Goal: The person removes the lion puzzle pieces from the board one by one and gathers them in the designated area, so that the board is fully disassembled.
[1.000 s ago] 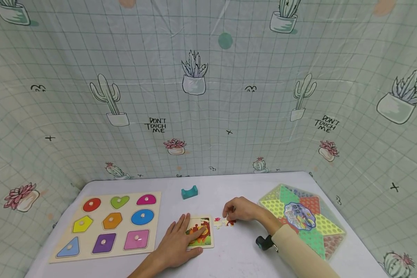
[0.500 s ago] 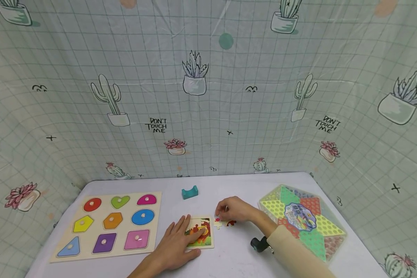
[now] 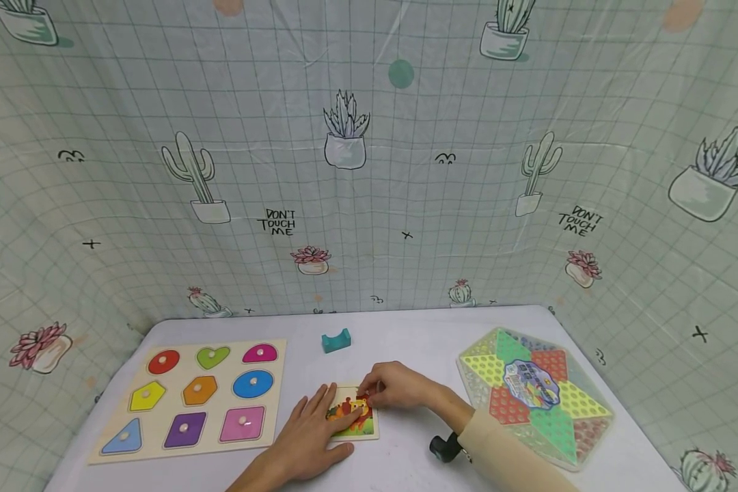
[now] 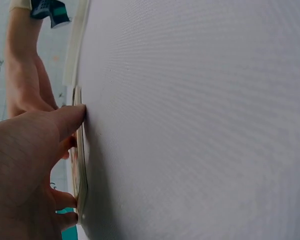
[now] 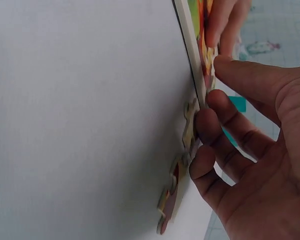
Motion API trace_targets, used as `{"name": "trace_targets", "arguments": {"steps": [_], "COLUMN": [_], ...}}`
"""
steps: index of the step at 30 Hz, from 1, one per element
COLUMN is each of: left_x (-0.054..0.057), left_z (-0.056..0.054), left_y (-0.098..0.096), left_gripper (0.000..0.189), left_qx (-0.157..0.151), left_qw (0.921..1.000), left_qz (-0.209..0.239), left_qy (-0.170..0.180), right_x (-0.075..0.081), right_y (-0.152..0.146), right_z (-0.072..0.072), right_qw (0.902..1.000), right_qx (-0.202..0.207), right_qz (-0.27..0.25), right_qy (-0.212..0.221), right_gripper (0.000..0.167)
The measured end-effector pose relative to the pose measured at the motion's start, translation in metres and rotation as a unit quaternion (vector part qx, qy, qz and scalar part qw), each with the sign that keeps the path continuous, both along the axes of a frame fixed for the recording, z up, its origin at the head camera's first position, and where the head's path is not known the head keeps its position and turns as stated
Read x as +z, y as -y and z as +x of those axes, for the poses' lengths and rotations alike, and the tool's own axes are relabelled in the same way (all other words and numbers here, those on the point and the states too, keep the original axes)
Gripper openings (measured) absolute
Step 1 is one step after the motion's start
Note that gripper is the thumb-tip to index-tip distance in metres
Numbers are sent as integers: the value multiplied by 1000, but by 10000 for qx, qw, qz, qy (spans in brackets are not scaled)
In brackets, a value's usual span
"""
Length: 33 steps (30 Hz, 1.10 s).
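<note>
A small wooden jigsaw puzzle (image 3: 363, 430) with a bright animal picture lies in a pale frame at the middle front. My left hand (image 3: 307, 427) lies spread over its left side, index finger straight across the picture and thumb by the near edge. At the upper right corner my right hand (image 3: 398, 386) pinches a puzzle piece (image 5: 209, 81) against the picture, thumb and index finger close to the surface; the piece is mostly hidden. Beneath the right hand's other fingers, one loose piece (image 5: 190, 127) sits beside the frame, and another loose piece (image 5: 171, 197) is farther out.
A wooden shape board (image 3: 212, 437) with knobbed coloured shapes lies at left. Behind the puzzle stands a teal curved block (image 3: 335, 341). A hexagonal game board (image 3: 531, 383) is at right, near the right forearm. A black device (image 3: 445, 447) is at the right wrist.
My right hand has moved left from above the loose pieces to the puzzle's upper right corner. My left hand has stayed almost still on the puzzle.
</note>
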State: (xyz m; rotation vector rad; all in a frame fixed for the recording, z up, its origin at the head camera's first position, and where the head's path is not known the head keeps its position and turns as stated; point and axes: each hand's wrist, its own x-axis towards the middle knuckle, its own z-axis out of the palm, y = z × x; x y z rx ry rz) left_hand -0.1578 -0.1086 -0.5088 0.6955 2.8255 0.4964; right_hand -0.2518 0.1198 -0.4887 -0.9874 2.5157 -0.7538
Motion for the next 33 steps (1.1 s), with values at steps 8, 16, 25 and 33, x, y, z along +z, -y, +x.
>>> {"name": "trace_targets", "arguments": {"steps": [8,16,25,33], "left_x": [2,2,0,0], "left_z": [2,3,0,0], "left_y": [-1,-1,0,-1], "left_gripper": [58,58,59,59], "left_qx": [-29,-35,35,42], "left_qw": [10000,9999,10000,9999], "left_qz": [-6,-21,-77,-95], "left_qy": [-79,-99,19,-17], "right_x": [-1,-1,-3,-4], "right_y": [6,7,7,7], "right_z": [4,5,6,6], "right_qw": [9997,9994,9991,9987], "right_qx": [59,96,-43,-55], "right_qz": [177,213,198,201], "right_qy": [-160,-238,-366,-457], "right_gripper": [24,23,19,16]}}
